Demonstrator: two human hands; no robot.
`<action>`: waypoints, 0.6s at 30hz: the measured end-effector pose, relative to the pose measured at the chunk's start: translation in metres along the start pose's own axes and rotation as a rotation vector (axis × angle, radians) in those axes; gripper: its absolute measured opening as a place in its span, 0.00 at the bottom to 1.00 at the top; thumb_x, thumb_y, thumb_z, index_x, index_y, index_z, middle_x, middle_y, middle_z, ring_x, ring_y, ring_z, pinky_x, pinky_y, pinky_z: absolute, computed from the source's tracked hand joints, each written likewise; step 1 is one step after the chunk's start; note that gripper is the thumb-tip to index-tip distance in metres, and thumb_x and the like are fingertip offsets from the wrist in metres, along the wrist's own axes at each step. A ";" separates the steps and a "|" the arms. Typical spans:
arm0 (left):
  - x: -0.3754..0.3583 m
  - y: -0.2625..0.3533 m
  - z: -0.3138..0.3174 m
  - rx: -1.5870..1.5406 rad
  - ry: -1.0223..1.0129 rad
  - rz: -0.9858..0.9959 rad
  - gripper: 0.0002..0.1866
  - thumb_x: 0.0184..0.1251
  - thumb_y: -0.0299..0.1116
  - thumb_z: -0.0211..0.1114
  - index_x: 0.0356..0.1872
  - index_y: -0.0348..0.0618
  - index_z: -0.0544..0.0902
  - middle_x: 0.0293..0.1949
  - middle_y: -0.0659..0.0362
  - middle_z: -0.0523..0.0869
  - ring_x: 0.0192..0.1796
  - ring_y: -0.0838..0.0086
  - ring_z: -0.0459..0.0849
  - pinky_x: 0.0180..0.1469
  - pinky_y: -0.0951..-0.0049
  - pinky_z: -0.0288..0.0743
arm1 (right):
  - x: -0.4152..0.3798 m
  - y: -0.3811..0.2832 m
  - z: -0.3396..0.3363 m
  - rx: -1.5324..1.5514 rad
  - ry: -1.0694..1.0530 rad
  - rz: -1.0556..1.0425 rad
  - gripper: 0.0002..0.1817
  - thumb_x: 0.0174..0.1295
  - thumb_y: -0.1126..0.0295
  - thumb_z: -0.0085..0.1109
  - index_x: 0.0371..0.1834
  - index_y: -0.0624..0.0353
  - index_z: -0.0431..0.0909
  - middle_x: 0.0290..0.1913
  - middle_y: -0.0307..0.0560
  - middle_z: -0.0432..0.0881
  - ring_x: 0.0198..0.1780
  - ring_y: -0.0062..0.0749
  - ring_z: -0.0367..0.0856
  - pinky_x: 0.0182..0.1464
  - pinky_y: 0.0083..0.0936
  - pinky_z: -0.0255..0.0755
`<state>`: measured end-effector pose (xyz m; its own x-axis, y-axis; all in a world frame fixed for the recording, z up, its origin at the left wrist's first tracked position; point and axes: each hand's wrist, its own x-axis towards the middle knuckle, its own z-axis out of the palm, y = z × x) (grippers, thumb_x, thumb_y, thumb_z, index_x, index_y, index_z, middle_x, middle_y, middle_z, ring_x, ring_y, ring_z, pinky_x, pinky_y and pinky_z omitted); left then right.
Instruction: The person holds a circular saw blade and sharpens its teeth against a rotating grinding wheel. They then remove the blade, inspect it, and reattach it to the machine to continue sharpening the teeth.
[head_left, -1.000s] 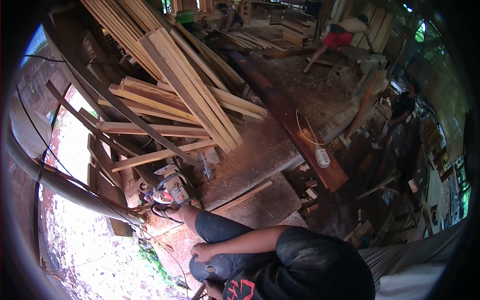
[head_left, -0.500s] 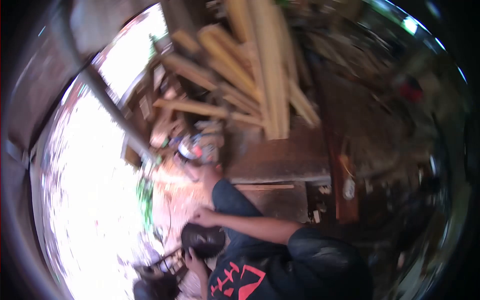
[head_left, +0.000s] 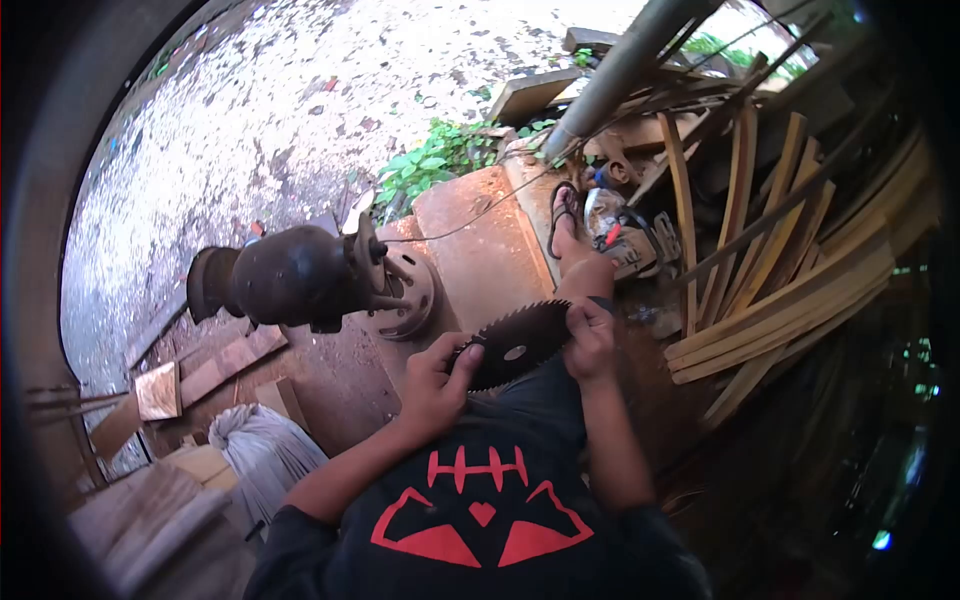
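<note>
A dark circular saw blade, toothed along its rim and with a round hole near its middle, is held tilted over my lap. My left hand pinches the blade's left edge between thumb and fingers. At the opposite edge my right hand grips the blade, thumb on its upper face. Just beyond my left hand stands a dark, rounded motor-like machine on a round metal base with holes.
Long wooden strips are stacked at the right. A grey post rises near green plants. My sandalled foot rests beside a power tool. Cloth sacking and board offcuts lie at the left.
My view has swung left, bringing the dark machine into fuller sight. The saw blade stays in both hands; my right hand has moved from its upper edge to its right edge.
</note>
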<state>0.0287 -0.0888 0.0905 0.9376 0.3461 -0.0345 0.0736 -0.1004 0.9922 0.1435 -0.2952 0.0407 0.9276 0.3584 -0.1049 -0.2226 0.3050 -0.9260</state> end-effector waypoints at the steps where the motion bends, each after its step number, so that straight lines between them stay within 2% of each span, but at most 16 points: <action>1: -0.001 0.005 -0.001 0.009 0.011 -0.003 0.11 0.75 0.35 0.64 0.40 0.35 0.85 0.21 0.54 0.82 0.25 0.78 0.79 0.29 0.71 0.71 | 0.000 0.003 0.001 0.065 -0.021 0.003 0.11 0.75 0.70 0.56 0.42 0.67 0.84 0.42 0.44 0.87 0.42 0.23 0.83 0.47 0.20 0.74; 6: -0.008 0.015 -0.005 0.126 0.062 -0.029 0.10 0.73 0.33 0.65 0.37 0.35 0.85 0.20 0.52 0.80 0.21 0.71 0.77 0.27 0.67 0.69 | -0.002 0.021 0.008 0.264 -0.058 0.065 0.13 0.74 0.66 0.59 0.46 0.68 0.83 0.44 0.49 0.88 0.43 0.30 0.84 0.49 0.24 0.76; 9: -0.011 0.023 -0.005 0.097 0.115 -0.057 0.10 0.73 0.33 0.65 0.37 0.35 0.85 0.19 0.51 0.79 0.19 0.68 0.76 0.26 0.65 0.68 | 0.001 0.026 0.009 0.318 -0.136 0.190 0.14 0.75 0.65 0.58 0.46 0.69 0.83 0.45 0.50 0.88 0.45 0.32 0.85 0.50 0.26 0.76; 12: -0.011 0.015 -0.007 0.135 0.169 -0.046 0.10 0.73 0.33 0.65 0.37 0.34 0.85 0.19 0.50 0.79 0.19 0.67 0.75 0.26 0.65 0.67 | 0.013 0.034 0.000 0.210 -0.240 0.286 0.15 0.76 0.64 0.57 0.46 0.69 0.82 0.45 0.51 0.87 0.45 0.33 0.84 0.50 0.28 0.76; 15: -0.010 0.007 -0.008 0.159 0.219 -0.111 0.11 0.73 0.33 0.66 0.34 0.35 0.84 0.20 0.53 0.80 0.23 0.78 0.76 0.28 0.70 0.69 | 0.022 0.030 0.010 0.183 -0.261 0.294 0.15 0.76 0.64 0.56 0.46 0.69 0.81 0.45 0.51 0.87 0.44 0.33 0.84 0.49 0.28 0.76; 18: -0.008 -0.003 -0.011 0.120 0.231 -0.191 0.12 0.73 0.34 0.65 0.33 0.35 0.83 0.18 0.54 0.77 0.22 0.78 0.72 0.27 0.70 0.67 | 0.031 0.039 0.006 0.087 -0.272 0.307 0.14 0.76 0.65 0.57 0.46 0.68 0.81 0.42 0.46 0.86 0.41 0.25 0.81 0.45 0.22 0.74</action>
<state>0.0171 -0.0808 0.0892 0.8022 0.5702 -0.1772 0.2931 -0.1174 0.9489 0.1614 -0.2674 0.0036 0.7041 0.6605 -0.2607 -0.5116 0.2172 -0.8313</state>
